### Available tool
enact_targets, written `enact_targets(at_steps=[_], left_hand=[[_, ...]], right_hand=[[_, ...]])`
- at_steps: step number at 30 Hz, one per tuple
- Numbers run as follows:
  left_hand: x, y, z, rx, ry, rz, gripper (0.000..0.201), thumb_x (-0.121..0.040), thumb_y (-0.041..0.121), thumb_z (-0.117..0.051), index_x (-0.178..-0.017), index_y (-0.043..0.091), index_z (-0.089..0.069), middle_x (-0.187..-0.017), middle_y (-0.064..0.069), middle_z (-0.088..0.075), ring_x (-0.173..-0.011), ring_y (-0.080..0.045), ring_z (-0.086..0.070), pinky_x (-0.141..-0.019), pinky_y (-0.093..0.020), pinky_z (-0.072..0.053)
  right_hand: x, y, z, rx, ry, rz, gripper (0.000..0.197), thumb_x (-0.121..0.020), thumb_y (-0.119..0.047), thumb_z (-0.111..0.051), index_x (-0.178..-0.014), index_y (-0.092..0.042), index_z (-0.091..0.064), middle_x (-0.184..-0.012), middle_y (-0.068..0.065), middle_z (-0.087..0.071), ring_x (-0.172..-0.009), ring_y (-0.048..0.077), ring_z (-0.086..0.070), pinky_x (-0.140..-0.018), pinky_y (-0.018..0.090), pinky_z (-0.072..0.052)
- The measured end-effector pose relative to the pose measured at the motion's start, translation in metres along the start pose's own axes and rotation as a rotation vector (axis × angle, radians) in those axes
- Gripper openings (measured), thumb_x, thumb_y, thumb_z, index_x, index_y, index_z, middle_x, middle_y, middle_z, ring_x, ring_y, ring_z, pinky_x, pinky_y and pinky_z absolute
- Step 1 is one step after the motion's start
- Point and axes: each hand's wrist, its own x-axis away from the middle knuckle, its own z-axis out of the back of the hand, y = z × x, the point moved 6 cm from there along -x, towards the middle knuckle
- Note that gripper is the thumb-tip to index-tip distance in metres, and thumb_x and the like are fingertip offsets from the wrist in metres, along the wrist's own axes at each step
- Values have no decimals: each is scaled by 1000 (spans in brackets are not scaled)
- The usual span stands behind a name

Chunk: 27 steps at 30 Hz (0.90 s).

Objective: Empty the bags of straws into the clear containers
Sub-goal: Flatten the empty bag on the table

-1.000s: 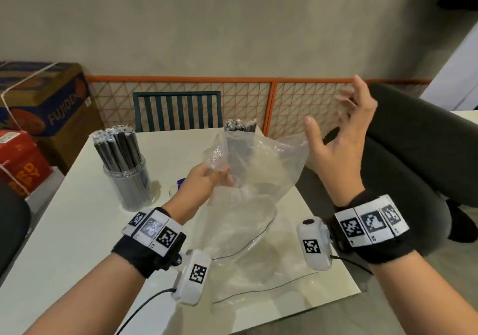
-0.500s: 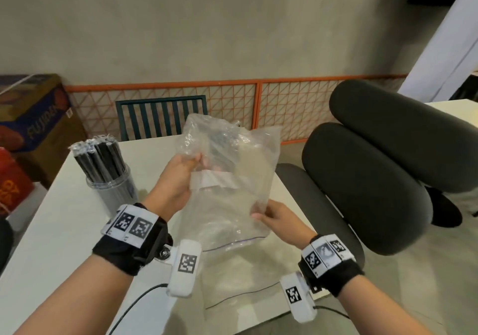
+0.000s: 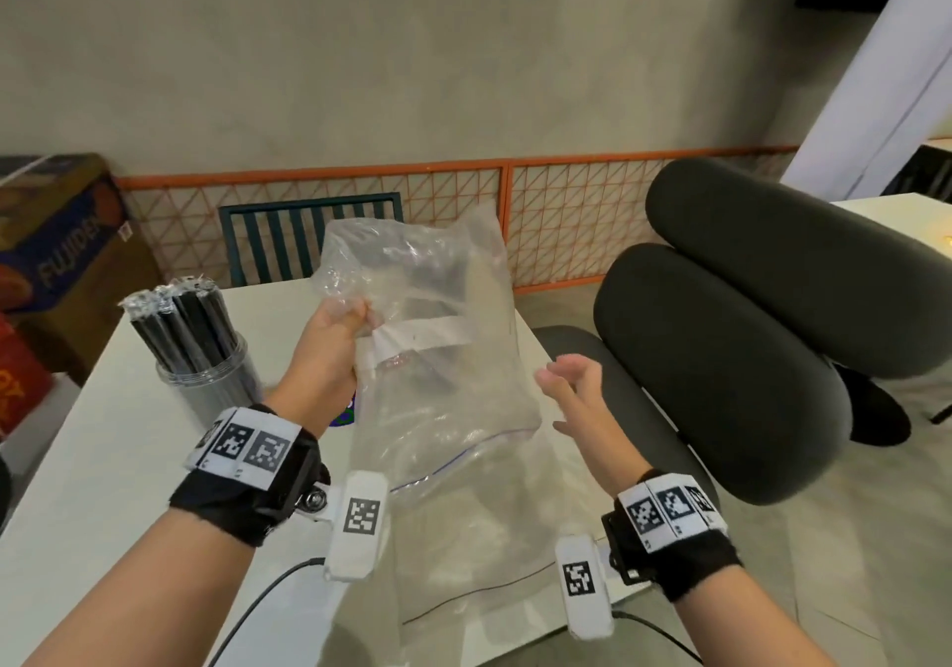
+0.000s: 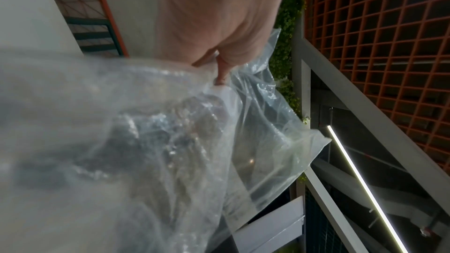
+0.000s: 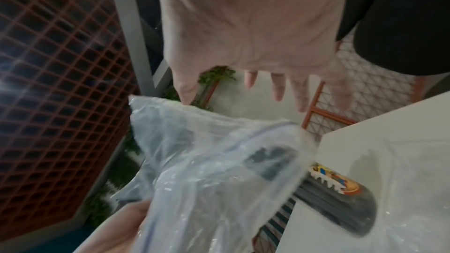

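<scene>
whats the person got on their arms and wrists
Both forearms are bare, with no sleeves. The left hand and right hand wear no gloves. Each wrist has a black fabric band carrying white panels printed with black square tag markers. A white camera pod with its own marker hangs off each band, trailing a black cable.

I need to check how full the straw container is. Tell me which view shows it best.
The head view: the container stands upright on the table, packed with dark straws rising above its rim. The right wrist view shows it blurred, partly behind the bag. The left wrist view does not show it.
</scene>
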Motion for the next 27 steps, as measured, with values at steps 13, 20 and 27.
enact_targets(at_steps=[13,20,27], left_hand=[[-8,15,43,-358,264,25,12,-90,16,-47,-83,17,-56,-88,1,-52,-93,-22,-51,-82,-38,-52],[11,-16,-8,-349,95,39,22,-94,24,-46,-76,14,-51,-85,-3,-54,-85,-21,-51,-73,-37,-47],[-4,9,62,-395,359,-34,30,-97,27,-42,-70,16,-50,-59,-2,-38,-49,-13,-34,-37,-17,-30]], right_hand=[[5,22,16,108,68,-254,29,-98,-36,-39,-110,-10,-47,-93,5,-58,-78,16,-57,-71,32,-49],[-11,3,-33,394,-56,-81,34,-92,-41,-50,-116,-16,-48,-110,1,-55,-102,17,-56,-85,26,-44],[-11,9,21,368,259,-72,28,-99,-16,-33,-95,2,-55,-81,11,-52,-63,20,-45,-48,21,-39]])
